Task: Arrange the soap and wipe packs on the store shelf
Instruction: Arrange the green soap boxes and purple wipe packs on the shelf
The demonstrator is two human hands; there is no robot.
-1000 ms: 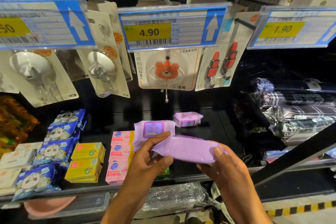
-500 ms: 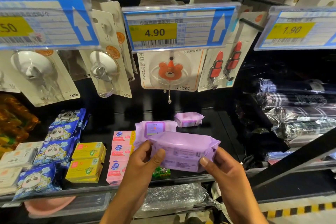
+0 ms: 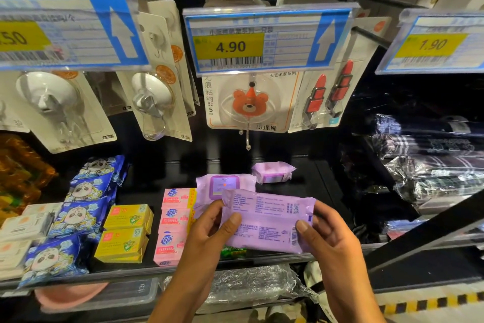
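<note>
Both hands hold a purple wipe pack point(image 3: 267, 220) over the front of the black shelf point(image 3: 309, 191), its printed back facing me. My left hand point(image 3: 209, 233) grips its left end and my right hand point(image 3: 324, 239) grips its right end. Behind it a second purple wipe pack point(image 3: 222, 186) lies on the shelf, label up. A smaller purple pack point(image 3: 273, 172) sits further back. Pink soap boxes point(image 3: 174, 225) stand in a row left of my left hand, then yellow soap boxes point(image 3: 125, 231) and blue panda packs point(image 3: 78, 207).
White boxes point(image 3: 18, 228) sit at the far left. Price tags point(image 3: 262, 39) and hanging hook cards point(image 3: 248, 102) overhang the shelf. Wrapped dark goods point(image 3: 429, 165) fill the right side. A small green item point(image 3: 233, 252) lies under the held pack. A black diagonal bar point(image 3: 432, 228) crosses the lower right.
The held wipe pack has turned from edge-on to its printed back facing me, and both hands have shifted to its ends. The camera has moved slightly closer.
</note>
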